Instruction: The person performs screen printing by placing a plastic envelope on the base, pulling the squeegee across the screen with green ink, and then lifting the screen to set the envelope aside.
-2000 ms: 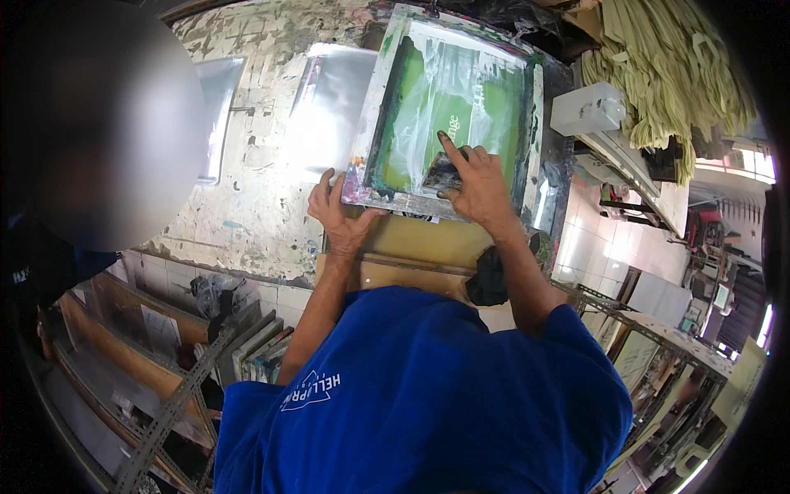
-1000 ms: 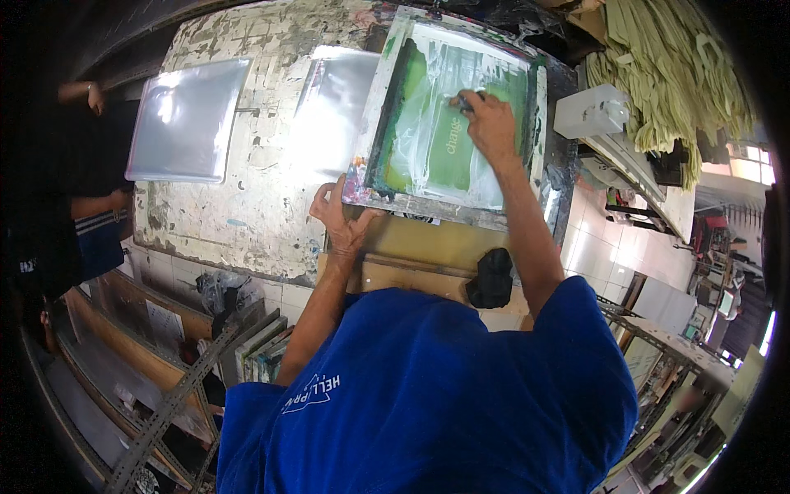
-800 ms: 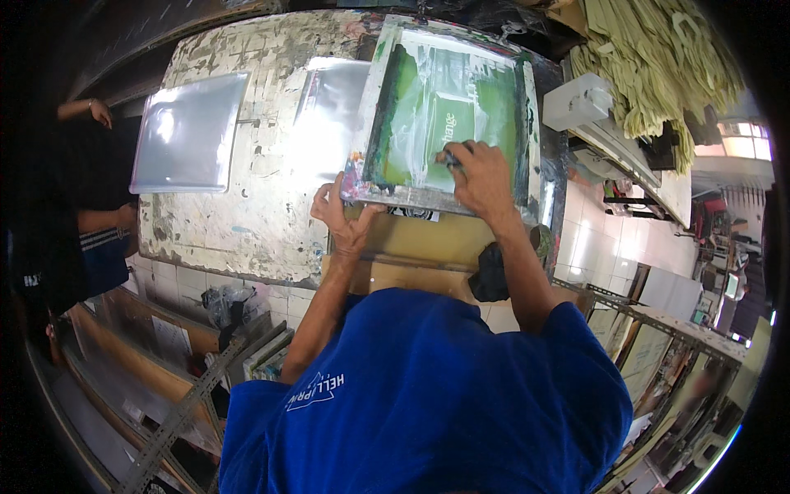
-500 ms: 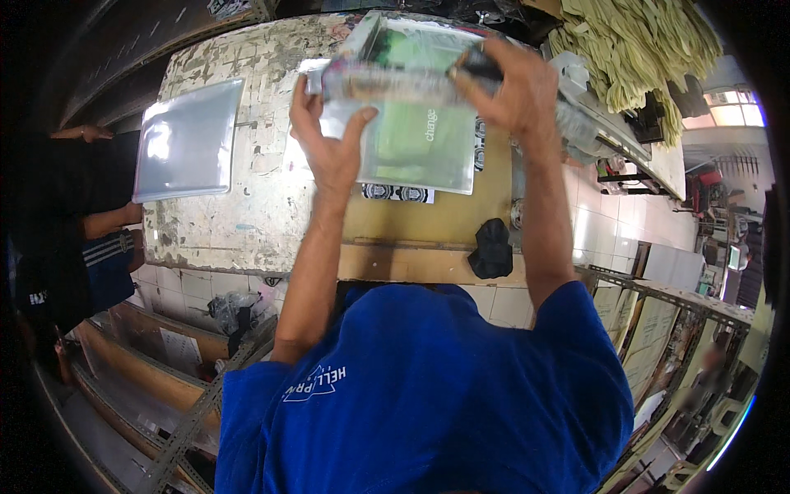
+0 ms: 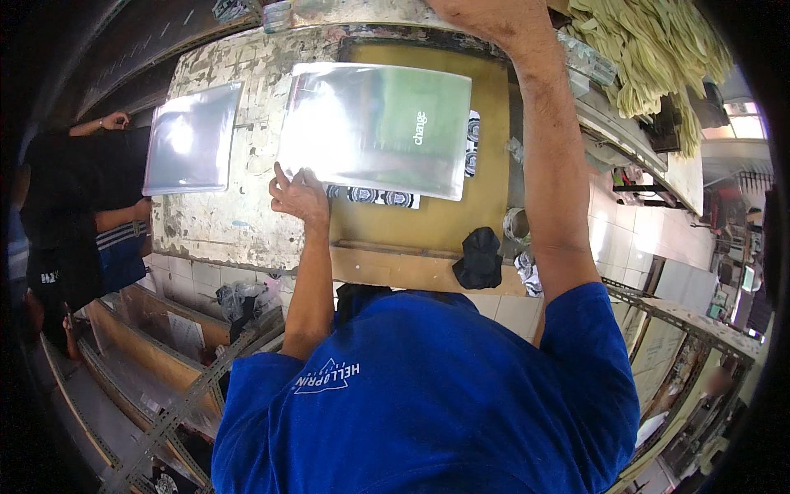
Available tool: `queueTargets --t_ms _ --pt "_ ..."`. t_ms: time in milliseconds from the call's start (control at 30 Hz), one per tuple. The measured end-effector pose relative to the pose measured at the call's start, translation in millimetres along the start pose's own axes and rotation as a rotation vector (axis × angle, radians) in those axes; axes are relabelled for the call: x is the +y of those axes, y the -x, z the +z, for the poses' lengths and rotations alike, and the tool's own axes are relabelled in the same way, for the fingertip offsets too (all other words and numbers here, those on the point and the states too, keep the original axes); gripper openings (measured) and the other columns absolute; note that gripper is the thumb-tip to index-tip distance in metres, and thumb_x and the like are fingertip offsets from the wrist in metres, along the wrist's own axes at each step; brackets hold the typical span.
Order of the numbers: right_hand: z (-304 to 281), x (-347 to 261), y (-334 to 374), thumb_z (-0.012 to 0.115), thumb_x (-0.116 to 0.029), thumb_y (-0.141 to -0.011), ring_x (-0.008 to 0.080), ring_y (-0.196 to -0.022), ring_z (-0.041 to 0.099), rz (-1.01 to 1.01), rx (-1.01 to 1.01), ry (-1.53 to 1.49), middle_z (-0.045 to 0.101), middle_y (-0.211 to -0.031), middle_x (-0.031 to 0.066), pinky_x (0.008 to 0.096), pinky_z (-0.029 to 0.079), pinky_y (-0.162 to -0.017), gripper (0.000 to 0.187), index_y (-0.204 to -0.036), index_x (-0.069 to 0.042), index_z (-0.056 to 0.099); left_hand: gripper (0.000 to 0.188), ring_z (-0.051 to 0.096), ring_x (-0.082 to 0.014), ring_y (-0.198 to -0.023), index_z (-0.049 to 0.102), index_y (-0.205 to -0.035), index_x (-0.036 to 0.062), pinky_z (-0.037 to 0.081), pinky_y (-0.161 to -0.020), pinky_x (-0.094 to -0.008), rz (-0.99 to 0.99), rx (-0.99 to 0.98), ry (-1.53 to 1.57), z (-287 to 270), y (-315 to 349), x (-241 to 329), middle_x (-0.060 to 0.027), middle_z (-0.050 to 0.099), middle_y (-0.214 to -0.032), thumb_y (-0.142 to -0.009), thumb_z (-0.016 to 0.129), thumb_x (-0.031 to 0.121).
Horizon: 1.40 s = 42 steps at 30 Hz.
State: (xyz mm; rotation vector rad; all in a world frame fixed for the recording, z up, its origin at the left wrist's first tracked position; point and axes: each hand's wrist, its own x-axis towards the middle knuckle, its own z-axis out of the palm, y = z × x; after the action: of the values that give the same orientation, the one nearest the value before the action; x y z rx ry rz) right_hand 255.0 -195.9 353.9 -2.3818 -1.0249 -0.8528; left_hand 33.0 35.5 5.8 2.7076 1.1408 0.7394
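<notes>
A stack of glossy clear plastic sheets [image 5: 354, 123] lies on a tan board, with a green printed area showing at its right side. My left hand [image 5: 300, 196] is at the near left corner of the stack, fingers apart, fingertips at or just beside the edge. Black-and-white printed strips [image 5: 374, 198] stick out from under the near and right edges. My right hand [image 5: 494, 15] reaches far forward over the back edge of the board; its fingers are cut off by the top of the picture.
A second pile of clear sheets [image 5: 193, 140] lies on the paint-stained table [image 5: 263, 214] to the left, with a person standing beside it. A black cloth [image 5: 479, 259] sits on the near edge of the board [image 5: 387, 262]. Pale yellow strips [image 5: 646, 49] hang at the far right.
The long, blurred bar-like thing both hands held over the sheets is gone from view. My right hand has moved forward, my left down to the near left corner. The clear sheets look shifted left.
</notes>
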Motion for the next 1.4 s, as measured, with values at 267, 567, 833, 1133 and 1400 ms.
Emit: queueTargets --t_ms 267,567,833,1133,1400 --pt "4.0 9.1 -8.1 0.072 -0.043 -0.074 0.0396 -0.085 0.067 0.039 -0.011 0.091 0.070 -0.080 0.0243 0.0467 0.053 -0.080 0.044 -0.087 -0.001 0.076 0.023 0.064 -0.0303 -0.107 0.075 -0.095 -0.0061 0.051 -0.089 -0.0387 -0.209 0.152 0.838 -35.7 -55.8 52.3 -0.0175 0.068 -0.120 -0.089 0.069 0.015" --pt "0.7 5.6 -9.1 0.073 -0.040 -0.074 0.0383 -0.086 0.068 0.084 -0.033 0.011 0.070 -0.086 0.0234 0.0445 0.054 -0.080 0.043 -0.091 -0.001 0.076 0.021 0.065 -0.0205 -0.090 0.070 -0.109 -0.0095 0.051 -0.083 -0.0307 -0.554 0.193 1.176 -61.8 -131.3 -28.9 -0.0138 0.071 -0.098 -0.093 0.069 0.004" --pt "0.2 -6.4 0.6 0.074 -0.034 -0.073 0.0352 -0.076 0.068 0.132 -0.031 -0.043 0.069 -0.083 0.0194 0.0426 0.053 -0.073 0.038 -0.088 0.000 0.074 0.032 0.065 -0.0249 -0.095 0.068 -0.112 -0.0093 0.051 -0.086 -0.0363 -0.577 0.242 0.848 -51.3 -165.1 -191.4 -0.0201 0.070 -0.105 -0.092 0.072 0.016" --pt "12.5 -28.2 67.9 0.077 -0.030 -0.076 0.0358 -0.079 0.068 0.071 -0.079 -0.030 0.069 -0.084 0.0164 0.0413 0.053 -0.070 0.034 -0.099 -0.006 0.071 0.069 0.062 -0.0189 -0.102 0.032 -0.155 0.0017 0.051 -0.090 -0.0289 -0.069 -0.179 1.348 -96.1 -106.6 12.6 -0.0115 0.064 -0.118 -0.093 0.062 -0.001" --pt "51.4 -52.9 177.1 0.076 -0.008 -0.079 0.0332 -0.081 0.066 0.346 -0.187 -0.317 0.069 -0.092 0.0158 0.0384 0.051 -0.071 0.034 -0.113 -0.006 0.073 0.095 0.060 -0.0236 -0.115 0.045 -0.144 -0.0033 0.049 -0.099 -0.0353 -0.299 -0.712 1.530 -83.9 -13.4 53.6 -0.0169 0.060 -0.127 -0.062 0.092 0.002"
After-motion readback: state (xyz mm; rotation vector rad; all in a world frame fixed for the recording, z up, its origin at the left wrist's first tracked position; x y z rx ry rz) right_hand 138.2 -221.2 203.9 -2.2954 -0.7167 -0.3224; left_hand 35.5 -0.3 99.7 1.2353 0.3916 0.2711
